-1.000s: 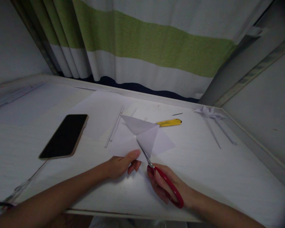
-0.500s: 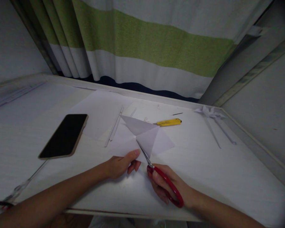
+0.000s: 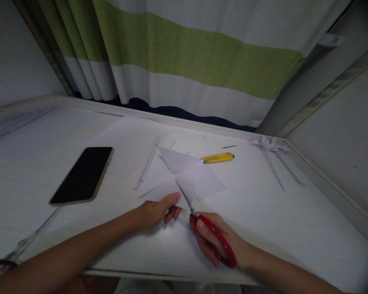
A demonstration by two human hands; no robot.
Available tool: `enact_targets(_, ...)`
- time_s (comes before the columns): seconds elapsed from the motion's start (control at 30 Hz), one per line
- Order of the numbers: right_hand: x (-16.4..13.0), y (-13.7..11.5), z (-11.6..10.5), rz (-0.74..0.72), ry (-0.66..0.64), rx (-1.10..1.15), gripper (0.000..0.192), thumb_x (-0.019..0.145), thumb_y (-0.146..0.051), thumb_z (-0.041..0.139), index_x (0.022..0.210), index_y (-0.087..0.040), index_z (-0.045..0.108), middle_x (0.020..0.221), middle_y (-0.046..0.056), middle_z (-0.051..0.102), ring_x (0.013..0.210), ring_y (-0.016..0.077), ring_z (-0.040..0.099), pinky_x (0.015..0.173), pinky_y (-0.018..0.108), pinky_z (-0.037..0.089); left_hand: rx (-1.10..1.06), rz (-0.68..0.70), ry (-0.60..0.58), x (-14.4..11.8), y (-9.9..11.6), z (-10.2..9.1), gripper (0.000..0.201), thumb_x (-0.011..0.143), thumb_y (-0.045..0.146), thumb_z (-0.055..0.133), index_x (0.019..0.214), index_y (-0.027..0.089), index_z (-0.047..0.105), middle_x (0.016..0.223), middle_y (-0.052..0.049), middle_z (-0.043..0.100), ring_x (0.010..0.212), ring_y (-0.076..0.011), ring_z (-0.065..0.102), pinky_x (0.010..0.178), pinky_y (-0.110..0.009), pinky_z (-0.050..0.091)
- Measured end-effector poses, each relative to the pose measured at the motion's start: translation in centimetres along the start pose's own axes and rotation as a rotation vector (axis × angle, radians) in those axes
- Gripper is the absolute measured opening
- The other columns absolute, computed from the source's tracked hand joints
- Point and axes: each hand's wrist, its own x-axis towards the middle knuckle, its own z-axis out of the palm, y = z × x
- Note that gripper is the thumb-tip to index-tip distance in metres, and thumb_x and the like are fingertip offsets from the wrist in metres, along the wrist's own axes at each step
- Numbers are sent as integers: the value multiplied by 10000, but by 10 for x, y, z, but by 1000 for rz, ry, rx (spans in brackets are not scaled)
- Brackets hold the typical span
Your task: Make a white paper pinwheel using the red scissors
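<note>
While right hand grips scissors | left hand pinches paper | second blade indistinct

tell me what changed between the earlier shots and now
The cut paper shifted slightly: its upper flap's left tip moved a little right, its right tip a little left, and an edge by the left hand now shows more clearly. Nothing was taken up or let go. The right hand, scissors, phone and yellow cutter stayed put.
</note>
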Motion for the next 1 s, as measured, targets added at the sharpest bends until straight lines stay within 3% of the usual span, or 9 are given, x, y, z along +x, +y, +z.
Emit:
enact_targets(0.13,0,1,0,19,-17,4,447,766,-581,340,673,-153,431,367,-72,415,274,39,359,289,143,245,-55,36,65,1,-1,-2,507,805,466,218,440,176,418,398,24,386,433,-113,408,543,-246,350)
enact_targets(0.27,5,2,-2,10,23,18,404,718,-554,461,639,-161,411,366,-80,414,276,38,352,287,145,241,-103,56,180,4,-7,-7,490,793,447,207,444,177,419,384,19,372,415,-110,392,501,-244,338)
enact_targets(0.43,14,1,-18,-137,405,107,313,727,-445,533,646,-169,410,431,-64,472,352,56,422,352,160,310,-148,37,242,8,-13,-10,405,753,418,267,455,176,396,393,31,329,397,-97,335,444,-237,298)
enact_targets(0.53,15,-7,-32,-236,623,121,252,732,-397,549,716,-167,447,572,-20,558,427,69,466,379,170,350,-160,-9,212,7,-10,-8,317,688,395,357,453,182,337,421,41,313,408,-89,313,424,-225,280)
enact_targets(0.6,15,-13,-39,-290,696,134,260,709,-392,575,754,-162,462,705,26,603,522,95,527,382,170,365,-160,-44,166,5,-4,-7,249,639,361,401,475,179,354,459,39,350,442,-93,344,431,-217,292)
enact_targets(0.67,14,-18,-41,-274,681,154,279,689,-390,594,782,-154,479,806,63,618,591,119,561,382,173,374,-150,-79,102,2,2,-7,187,599,321,430,492,172,397,483,39,386,461,-94,360,431,-208,292)
enact_targets(0.77,14,-19,-40,-173,614,164,293,677,-393,601,786,-136,512,848,82,628,502,90,536,351,171,352,-132,-124,2,-3,9,-8,140,552,277,446,470,168,413,459,49,379,445,-87,343,420,-201,277)
enact_targets(0.9,16,-16,-39,-79,542,155,276,653,-371,625,754,-130,537,775,51,630,464,67,511,331,153,322,-122,-167,-75,-6,13,-11,127,519,281,435,466,169,403,468,47,368,461,-92,342,440,-208,281)
enact_targets(1.0,17,-13,-39,14,446,155,266,611,-323,668,750,-138,536,584,-30,561,384,43,448,311,146,304,-119,-222,-98,-7,13,-12,130,494,296,436,486,169,410,503,37,389,502,-107,364,476,-218,299)
